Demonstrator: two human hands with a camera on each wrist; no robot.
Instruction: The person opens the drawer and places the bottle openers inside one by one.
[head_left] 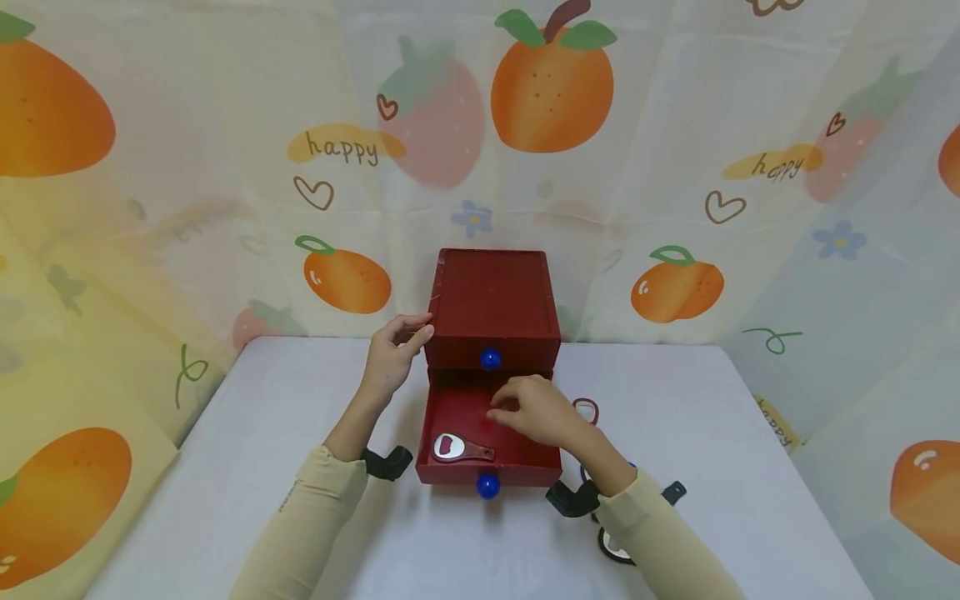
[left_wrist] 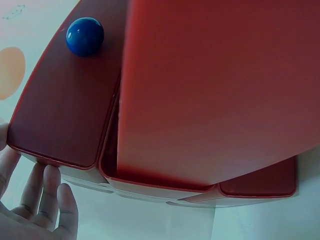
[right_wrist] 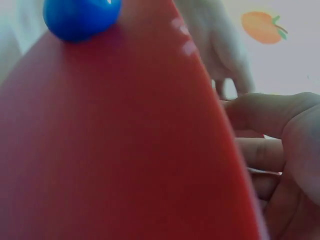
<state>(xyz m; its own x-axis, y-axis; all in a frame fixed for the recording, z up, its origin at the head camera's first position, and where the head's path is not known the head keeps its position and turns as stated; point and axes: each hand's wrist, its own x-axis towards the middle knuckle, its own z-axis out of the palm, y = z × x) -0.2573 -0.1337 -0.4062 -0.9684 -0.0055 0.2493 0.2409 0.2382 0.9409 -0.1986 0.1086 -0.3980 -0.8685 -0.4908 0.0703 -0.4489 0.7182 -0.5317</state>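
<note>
Over the lower drawer [head_left: 517, 475], holds right hand [head_left: 536, 408] loosely curled, empty; rests relaxed left hand [head_left: 393, 350] against cabinet [head_left: 491, 292]. Lift likely light, rigid bottle opener [head_left: 459, 449] by handle [head_left: 480, 453].

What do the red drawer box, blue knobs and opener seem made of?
Drawer box: smooth, even red, softly sheened; plastic or painted wood, can't tell. Blue knobs: likely plastic, glossy with bright highlights. Opener: pale, shiny end, probably metal; reddish-brown handle, material unclear.

Pulled-out drawer [head_left: 461, 406] accessible from above; cabinet [head_left: 491, 293] bars rear, bottle opener [head_left: 468, 451] front left, right fingers [head_left: 501, 414] over middle.
</note>
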